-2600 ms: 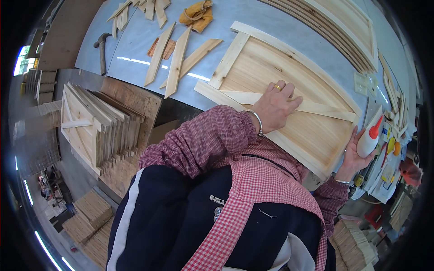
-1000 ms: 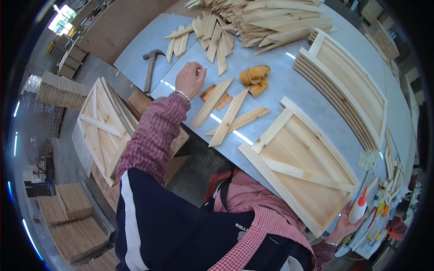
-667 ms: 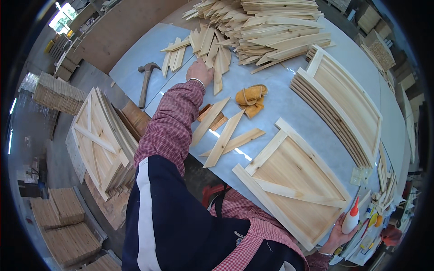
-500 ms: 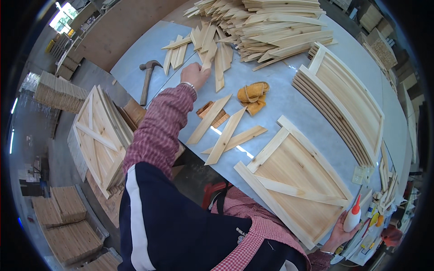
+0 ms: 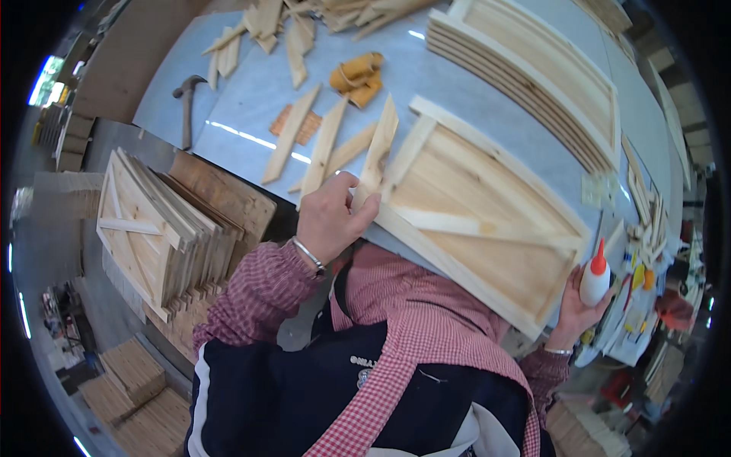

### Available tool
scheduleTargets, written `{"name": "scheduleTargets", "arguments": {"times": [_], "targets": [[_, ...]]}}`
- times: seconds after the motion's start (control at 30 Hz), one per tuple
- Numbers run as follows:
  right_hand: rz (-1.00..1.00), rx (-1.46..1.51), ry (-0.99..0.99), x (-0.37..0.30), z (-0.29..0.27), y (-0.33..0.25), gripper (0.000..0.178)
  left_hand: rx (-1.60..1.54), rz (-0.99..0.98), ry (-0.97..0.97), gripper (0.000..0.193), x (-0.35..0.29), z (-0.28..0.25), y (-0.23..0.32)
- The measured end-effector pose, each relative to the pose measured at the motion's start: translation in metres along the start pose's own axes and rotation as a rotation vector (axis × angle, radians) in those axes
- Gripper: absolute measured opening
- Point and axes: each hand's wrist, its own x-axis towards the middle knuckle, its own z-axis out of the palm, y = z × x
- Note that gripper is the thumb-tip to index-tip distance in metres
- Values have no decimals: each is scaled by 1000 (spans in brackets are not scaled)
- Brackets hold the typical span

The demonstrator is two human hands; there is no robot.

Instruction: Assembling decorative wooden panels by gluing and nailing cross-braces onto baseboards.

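Observation:
My left hand (image 5: 331, 217) is closed on a wooden slat (image 5: 383, 141) with angled ends, held upright at the near left corner of a framed wooden panel (image 5: 495, 183). The panel lies on the blue-grey table and has one diagonal brace (image 5: 457, 223) across it. At the panel's right end, my right hand (image 5: 575, 314) grips a white squeeze bottle (image 5: 594, 285) with a red nozzle pointing up. Left of the panel lie several loose slats (image 5: 291, 139), some crossing, one over a small reddish-brown wooden piece (image 5: 306, 126).
A bundled yellow cloth or glove (image 5: 358, 75) and a claw hammer (image 5: 187, 114) lie farther back on the table (image 5: 251, 99). Finished-looking panels are stacked at the far right (image 5: 525, 84). More braced panels (image 5: 141, 236) lean together on the left. Cut slats (image 5: 301, 42) pile up at the back.
My left hand has come back from the far slat pile to the panel's near left corner, bringing a slat. My right hand still holds the bottle. The view has shifted.

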Motion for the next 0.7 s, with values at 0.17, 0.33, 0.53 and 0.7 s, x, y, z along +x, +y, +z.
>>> {"name": "scheduleTargets", "arguments": {"times": [0.17,0.33,0.53,0.7], "targets": [[-21,-7,-63,-15,-10,-13,57,176,116,-145,25,-8,26,-6],[-25,2,-28,-24,-26,-21,58,419,483,-145,24,33,4,-11],[-7,15,7,-24,-29,-19,59,733,1178,-366,37,91,8,-5],[-10,-8,-12,-25,-26,-18,59,769,1364,-481,44,109,0,5]]}}
